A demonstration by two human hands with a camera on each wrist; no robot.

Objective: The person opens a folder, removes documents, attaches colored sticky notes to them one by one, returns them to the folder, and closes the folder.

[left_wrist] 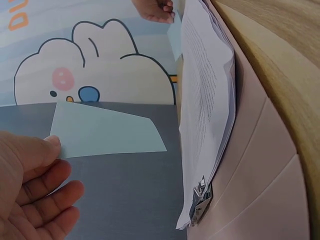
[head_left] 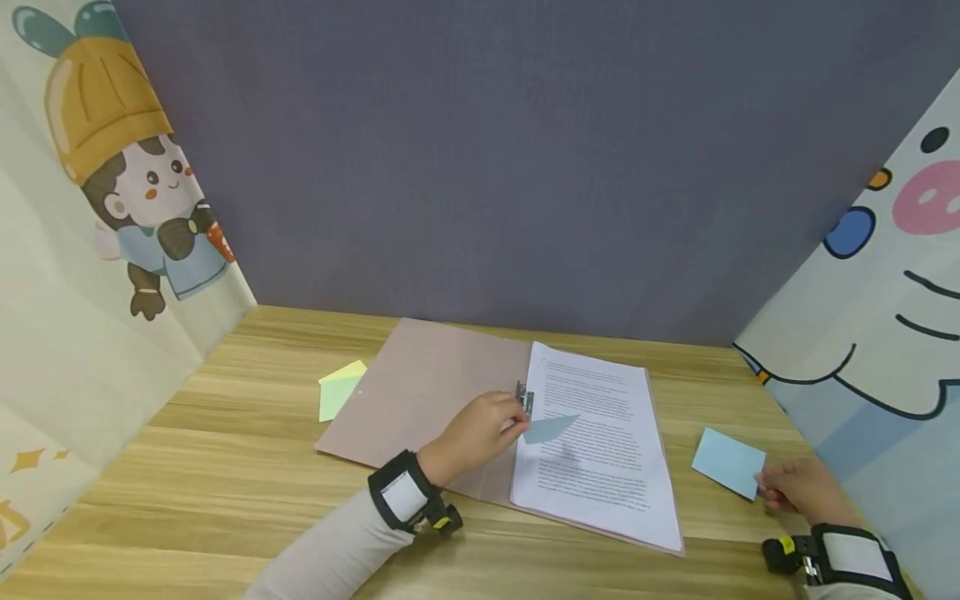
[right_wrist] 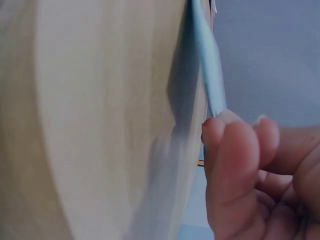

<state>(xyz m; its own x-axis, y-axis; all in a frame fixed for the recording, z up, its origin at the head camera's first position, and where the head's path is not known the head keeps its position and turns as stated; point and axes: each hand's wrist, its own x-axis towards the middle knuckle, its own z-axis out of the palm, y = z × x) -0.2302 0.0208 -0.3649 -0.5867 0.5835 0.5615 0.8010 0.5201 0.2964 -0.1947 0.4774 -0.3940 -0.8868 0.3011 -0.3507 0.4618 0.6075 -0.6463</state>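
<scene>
My left hand [head_left: 480,429] pinches a pale blue-green paper note [left_wrist: 107,131] at one end between thumb and index finger. The note overlaps the clipped sheets [head_left: 592,425] in the head view, and the left wrist view shows it raised off them. These printed sheets lie in an open pink-beige folder [head_left: 457,367], held at their left edge by a metal clip [left_wrist: 201,201]. Over at the right, my right hand [head_left: 806,490] grips a light blue note [head_left: 727,462] by its near right corner. Seen from the right wrist, that note [right_wrist: 210,65] stands off the wood, casting a shadow.
A yellow note [head_left: 345,370] and a light green note [head_left: 336,398] lie partly under the folder's left edge. Beneath everything is a wooden table [head_left: 225,450]. A dark grey panel [head_left: 487,167] rises behind it, with cartoon-printed walls [head_left: 60,333] at both sides.
</scene>
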